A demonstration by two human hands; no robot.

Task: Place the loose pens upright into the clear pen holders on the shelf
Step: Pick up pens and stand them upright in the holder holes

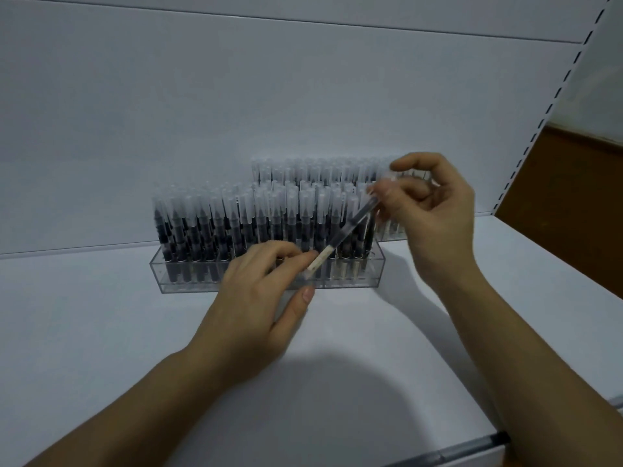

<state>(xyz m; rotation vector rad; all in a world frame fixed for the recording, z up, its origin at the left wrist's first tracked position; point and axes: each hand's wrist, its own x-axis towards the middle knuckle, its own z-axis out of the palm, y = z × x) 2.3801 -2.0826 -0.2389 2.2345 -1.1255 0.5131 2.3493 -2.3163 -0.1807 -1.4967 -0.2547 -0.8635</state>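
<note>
Pen (347,227) was held tilted above the front clear pen holder (158,274), near the shelf's (101,332) back edge | left hand (256,298) pinched its pale lower end; right hand (435,210), blurred, seemingly pinched the capped top | judged light, stiff, slick: grip mid-barrel, since the cap might pull off

The clear acrylic rectangular pen holder (188,276) is colourless. The slim plastic pens (202,230) in it have frosted white caps over black barrels; the rightmost pens (345,267) show pale gold lower parts. The thin slanted pen (342,234) is dark grey with a cream end. The flat shelf (101,332) beneath the holder is plain white; the white slotted upright (558,102) right of it bears black dashes.
</note>
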